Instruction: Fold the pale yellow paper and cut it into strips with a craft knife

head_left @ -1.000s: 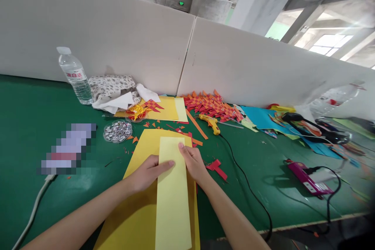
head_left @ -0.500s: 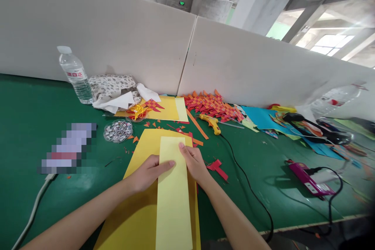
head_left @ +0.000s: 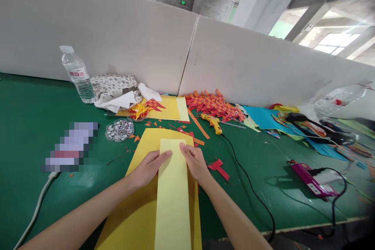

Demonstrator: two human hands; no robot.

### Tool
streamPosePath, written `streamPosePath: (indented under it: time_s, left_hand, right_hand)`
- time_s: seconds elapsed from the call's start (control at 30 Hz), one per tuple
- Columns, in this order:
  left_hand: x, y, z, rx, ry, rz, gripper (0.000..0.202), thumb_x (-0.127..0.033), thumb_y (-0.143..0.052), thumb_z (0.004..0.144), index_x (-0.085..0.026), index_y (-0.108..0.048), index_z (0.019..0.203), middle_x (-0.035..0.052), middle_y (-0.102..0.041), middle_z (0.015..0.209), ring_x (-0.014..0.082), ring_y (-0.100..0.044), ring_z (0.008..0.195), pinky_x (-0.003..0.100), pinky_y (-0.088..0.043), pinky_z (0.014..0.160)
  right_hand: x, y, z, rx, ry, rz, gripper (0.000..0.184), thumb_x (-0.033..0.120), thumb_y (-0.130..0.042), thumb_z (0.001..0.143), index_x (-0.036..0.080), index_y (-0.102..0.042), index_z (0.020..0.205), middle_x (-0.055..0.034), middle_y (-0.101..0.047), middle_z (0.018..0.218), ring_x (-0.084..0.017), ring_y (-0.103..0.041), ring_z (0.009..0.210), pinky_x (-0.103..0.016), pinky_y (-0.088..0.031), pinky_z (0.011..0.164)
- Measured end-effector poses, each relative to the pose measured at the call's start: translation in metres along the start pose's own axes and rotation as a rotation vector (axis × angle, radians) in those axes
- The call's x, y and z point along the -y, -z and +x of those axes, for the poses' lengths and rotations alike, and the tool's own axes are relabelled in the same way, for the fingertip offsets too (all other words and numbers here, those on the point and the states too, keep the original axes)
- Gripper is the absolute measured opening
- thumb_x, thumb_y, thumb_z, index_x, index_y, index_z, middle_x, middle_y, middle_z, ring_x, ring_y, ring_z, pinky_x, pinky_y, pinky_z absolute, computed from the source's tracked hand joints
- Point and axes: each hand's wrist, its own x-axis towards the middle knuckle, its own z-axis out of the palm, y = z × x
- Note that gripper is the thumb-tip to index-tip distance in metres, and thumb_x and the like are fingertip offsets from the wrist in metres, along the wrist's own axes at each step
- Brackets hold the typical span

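Between my two hands is a long strip of pale yellow paper (head_left: 172, 195), held lengthwise with its far end away from me. My left hand (head_left: 150, 166) grips its left edge, thumb on top and fingers hidden beneath. On the right edge near the far corner, my right hand (head_left: 193, 162) pinches it the same way. Under the strip lies a larger deeper-yellow sheet (head_left: 140, 199). Just beyond are orange paper scraps (head_left: 136, 138), and red paper pieces (head_left: 219, 169) lie to the right of my right hand.
A yellow glue gun (head_left: 213, 123) trails a black cord over the green table (head_left: 20, 125). Behind it are woven red-and-orange paper fish (head_left: 211, 105). To the left stand a water bottle (head_left: 78, 74), a tray of googly eyes (head_left: 119, 130) and a blurred-out phone (head_left: 72, 146). A purple power strip (head_left: 312, 179) sits right.
My left hand has slid a little toward the far end of the strip, its thumb now nearer the left edge. My right hand keeps its hold. The view has shifted slightly.
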Motion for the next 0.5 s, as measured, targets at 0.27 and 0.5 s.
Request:
streamPosePath:
  time_s: [0.27,0.5]
  left_hand:
    - [0.0026,-0.0006,-0.0002,0.033,-0.006,0.113,0.042,-0.052,-0.051,0.083,-0.013,-0.059,0.069,0.0019,-0.058,0.063,0.0134,-0.049,0.058,0.024,-0.035,0.054]
    - [-0.0051,-0.0017,-0.0004,0.005,-0.147,0.092,0.04,-0.048,-0.043,0.088,-0.013,-0.059,0.081,0.0025,-0.059,0.074,0.0159,-0.052,0.071,0.024,-0.041,0.065]
  right_hand:
    - [0.0006,-0.0001,-0.0013,-0.013,-0.015,0.042,0.05,0.055,-0.044,0.086,0.022,-0.024,0.055,0.0057,-0.021,0.053,-0.009,-0.021,0.049,-0.025,-0.016,0.045]
    - [0.0013,-0.0017,-0.0032,0.125,-0.016,0.112,0.049,0.051,-0.045,0.088,0.021,-0.025,0.055,0.0059,-0.021,0.053,-0.008,-0.02,0.049,-0.026,-0.014,0.045]
